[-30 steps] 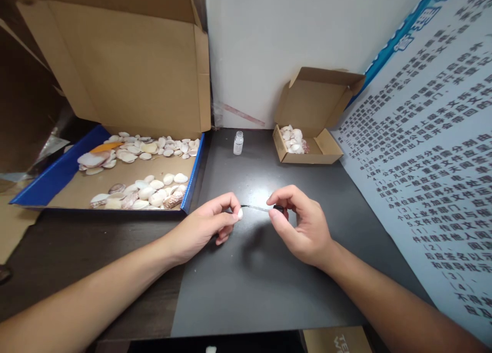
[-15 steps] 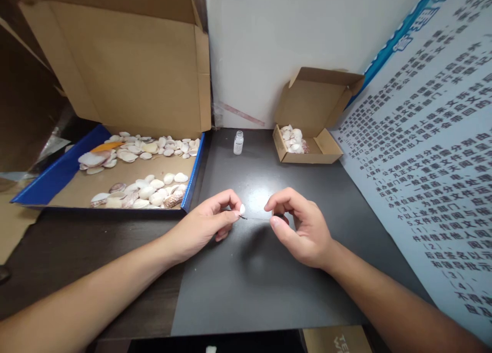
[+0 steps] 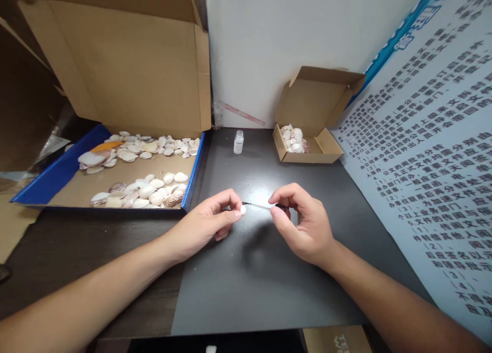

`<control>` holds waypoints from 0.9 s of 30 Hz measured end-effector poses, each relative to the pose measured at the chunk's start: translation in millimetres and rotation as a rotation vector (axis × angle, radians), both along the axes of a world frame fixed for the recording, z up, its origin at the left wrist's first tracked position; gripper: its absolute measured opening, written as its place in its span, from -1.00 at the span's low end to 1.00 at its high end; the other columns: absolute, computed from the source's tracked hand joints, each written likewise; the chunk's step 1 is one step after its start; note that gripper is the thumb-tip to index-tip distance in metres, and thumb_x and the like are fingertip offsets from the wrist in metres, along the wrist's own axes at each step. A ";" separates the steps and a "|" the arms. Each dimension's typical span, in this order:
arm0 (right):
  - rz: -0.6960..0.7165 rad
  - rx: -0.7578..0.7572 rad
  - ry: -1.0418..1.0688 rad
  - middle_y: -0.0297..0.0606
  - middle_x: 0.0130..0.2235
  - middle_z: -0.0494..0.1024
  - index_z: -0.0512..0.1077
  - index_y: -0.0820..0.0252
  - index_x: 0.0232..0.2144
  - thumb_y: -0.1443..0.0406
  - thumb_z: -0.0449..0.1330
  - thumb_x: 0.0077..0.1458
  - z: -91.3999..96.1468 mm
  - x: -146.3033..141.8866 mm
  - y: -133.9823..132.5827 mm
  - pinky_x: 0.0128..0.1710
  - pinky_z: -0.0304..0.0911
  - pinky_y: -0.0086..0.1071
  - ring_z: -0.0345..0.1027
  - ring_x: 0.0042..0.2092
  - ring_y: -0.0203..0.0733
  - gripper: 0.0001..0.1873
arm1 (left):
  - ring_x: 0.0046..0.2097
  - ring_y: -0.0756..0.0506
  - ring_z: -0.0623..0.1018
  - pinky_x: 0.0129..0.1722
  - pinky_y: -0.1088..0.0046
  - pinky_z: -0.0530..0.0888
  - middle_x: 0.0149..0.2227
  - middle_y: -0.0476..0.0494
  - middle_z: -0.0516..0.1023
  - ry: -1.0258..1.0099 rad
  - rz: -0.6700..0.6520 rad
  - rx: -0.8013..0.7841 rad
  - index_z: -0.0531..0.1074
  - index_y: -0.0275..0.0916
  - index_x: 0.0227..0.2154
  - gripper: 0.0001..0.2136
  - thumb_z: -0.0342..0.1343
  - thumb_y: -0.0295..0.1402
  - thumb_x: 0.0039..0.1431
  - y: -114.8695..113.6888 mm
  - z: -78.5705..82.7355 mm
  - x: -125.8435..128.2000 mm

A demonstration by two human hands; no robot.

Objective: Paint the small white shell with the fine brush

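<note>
My left hand [image 3: 209,222] pinches a small white shell [image 3: 243,209] between thumb and forefinger, just above a dark grey mat [image 3: 253,281]. My right hand [image 3: 303,222] is closed on the black cap of a thin brush [image 3: 258,206], whose tip touches the shell. A small clear bottle [image 3: 238,142] without its cap stands on the mat farther back, near the wall.
A large blue-edged cardboard box [image 3: 192,181] at the left holds several shells. A small open cardboard box [image 3: 307,156] with several shells sits at the back right. A printed poster [image 3: 430,153] leans along the right. A dark wooden table [image 3: 57,250] lies under the mat.
The brush in my right hand dipped lower half a second ago, then came back up level against the shell. My left hand hardly moved.
</note>
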State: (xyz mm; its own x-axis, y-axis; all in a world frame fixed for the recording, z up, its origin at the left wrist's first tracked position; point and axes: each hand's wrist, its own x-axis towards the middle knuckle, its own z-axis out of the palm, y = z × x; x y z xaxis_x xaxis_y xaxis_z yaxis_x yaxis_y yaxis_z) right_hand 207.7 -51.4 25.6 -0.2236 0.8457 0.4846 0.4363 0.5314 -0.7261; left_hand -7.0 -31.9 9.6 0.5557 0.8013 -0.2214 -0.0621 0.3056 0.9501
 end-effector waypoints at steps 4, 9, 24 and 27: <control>0.110 -0.043 0.021 -0.52 -0.55 0.22 0.33 0.10 -0.27 0.40 0.13 0.11 0.3 1.5 -0.6 -0.52 0.17 -0.51 0.16 -0.55 -0.40 -0.88 | -0.55 0.10 0.20 -0.53 0.54 0.18 -0.57 0.18 0.21 0.000 0.005 0.022 0.33 -0.20 -0.33 -0.88 0.15 -0.31 0.24 0.4 -0.4 1.2; 0.124 -0.060 0.062 -0.52 -0.54 0.21 0.33 0.10 -0.28 0.40 0.13 0.11 0.1 2.2 -1.5 -0.51 0.16 -0.51 0.15 -0.54 -0.40 -0.88 | -0.54 0.10 0.21 -0.53 0.54 0.17 -0.57 0.18 0.21 0.002 0.003 0.037 0.35 -0.20 -0.32 -0.89 0.15 -0.31 0.24 1.1 1.0 0.4; 0.054 -0.067 0.097 -0.53 -0.56 0.22 0.34 0.12 -0.32 0.41 0.11 0.12 0.9 1.5 -0.7 -0.52 0.12 -0.49 0.14 -0.56 -0.40 -0.91 | -0.55 0.09 0.19 -0.53 0.53 0.14 -0.58 0.18 0.19 0.006 0.005 0.036 0.35 -0.19 -0.32 -0.88 0.15 -0.30 0.26 1.3 1.8 0.3; 0.009 -0.055 0.091 -0.51 -0.55 0.25 0.34 0.13 -0.33 0.41 0.12 0.14 1.9 0.9 0.2 -0.52 0.13 -0.48 0.16 -0.55 -0.39 -0.92 | -0.54 0.09 0.19 -0.52 0.52 0.15 -0.57 0.17 0.19 0.014 0.010 0.029 0.34 -0.19 -0.34 -0.87 0.16 -0.29 0.25 0.8 2.2 0.5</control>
State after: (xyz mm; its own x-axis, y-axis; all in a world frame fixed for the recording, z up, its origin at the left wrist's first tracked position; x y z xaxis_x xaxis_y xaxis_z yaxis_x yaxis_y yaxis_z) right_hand 208.6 -51.3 27.5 -0.1884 0.8698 0.4560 0.3628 0.4931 -0.7907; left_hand -6.5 -31.1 11.8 0.5447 0.8130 -0.2059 -0.0513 0.2774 0.9594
